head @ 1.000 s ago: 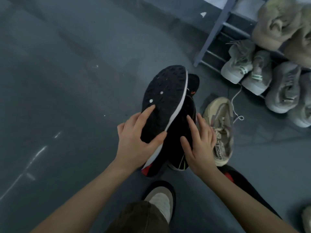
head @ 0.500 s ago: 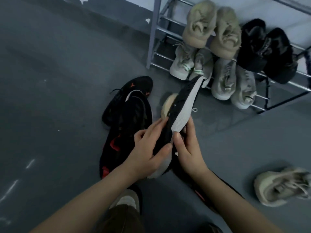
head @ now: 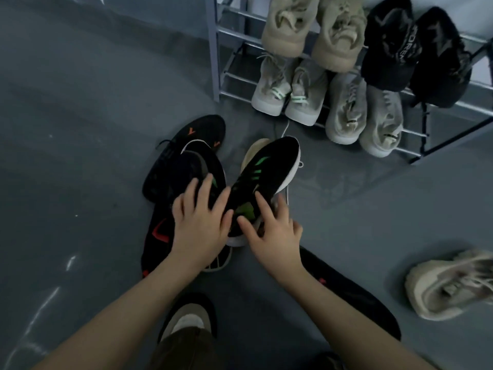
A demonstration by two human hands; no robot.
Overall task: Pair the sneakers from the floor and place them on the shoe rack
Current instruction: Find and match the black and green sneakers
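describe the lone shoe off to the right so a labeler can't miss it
Start at the metal shoe rack at top. Come down the grey floor to the right edge: a beige chunky sneaker lies alone there. Unlike the black sneakers by the hands, it is pale and untouched.

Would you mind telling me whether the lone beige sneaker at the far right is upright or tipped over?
Tipped: the beige sneaker lies on its side on the floor.
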